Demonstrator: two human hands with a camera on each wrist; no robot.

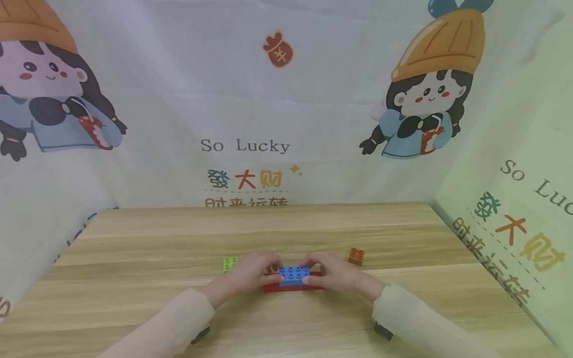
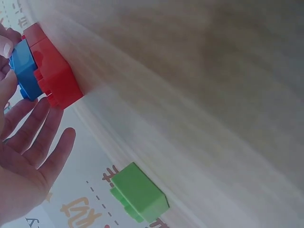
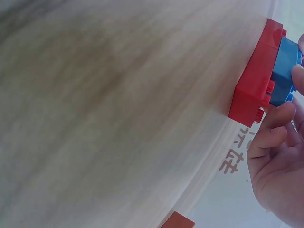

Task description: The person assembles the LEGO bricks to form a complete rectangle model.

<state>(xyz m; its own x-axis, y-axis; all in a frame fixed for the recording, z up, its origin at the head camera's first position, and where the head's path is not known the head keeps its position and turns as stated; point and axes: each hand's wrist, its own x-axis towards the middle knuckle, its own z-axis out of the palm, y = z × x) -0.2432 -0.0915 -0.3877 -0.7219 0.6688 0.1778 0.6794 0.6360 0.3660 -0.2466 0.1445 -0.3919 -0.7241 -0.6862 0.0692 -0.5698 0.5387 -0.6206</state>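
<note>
A blue toy brick (image 1: 294,276) with studs on top sits across the middle of a red brick base (image 1: 271,287) on the table. A seam in the left wrist view suggests that the red base (image 2: 57,71) is two bricks end to end. My left hand (image 1: 248,271) pinches the blue brick's left end between thumb and fingers, its other fingers spread beside the red. At the opposite end, my right hand (image 1: 337,271) pinches the same brick. From the right wrist, the blue brick (image 3: 285,71) appears seated against the red studs; whether it is fully pressed down I cannot tell.
Left of the hands lies a light green brick (image 1: 230,263), partly behind the left hand. An orange-brown brick (image 1: 356,256) stands just beyond the right hand. The wooden table (image 1: 179,228) ends at a printed cloth backdrop (image 1: 331,114), which also rises at both sides.
</note>
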